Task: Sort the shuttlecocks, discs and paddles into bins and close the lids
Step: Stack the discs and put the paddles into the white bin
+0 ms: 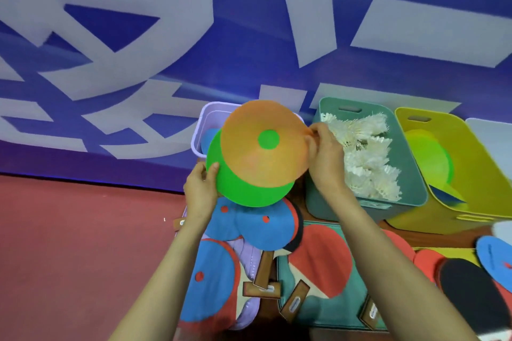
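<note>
Orange disc (257, 169) lies against a green disc (243, 191), both held up over the lilac bin (205, 116). The right hand (325, 158) pinches the orange edge; the left hand (201, 188) grips the green rim.

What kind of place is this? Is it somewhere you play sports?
Probably an indoor sports hall. There is a smooth red floor, a blue banner with huge white letters standing behind it, and table tennis paddles and shuttlecocks being sorted.
</note>
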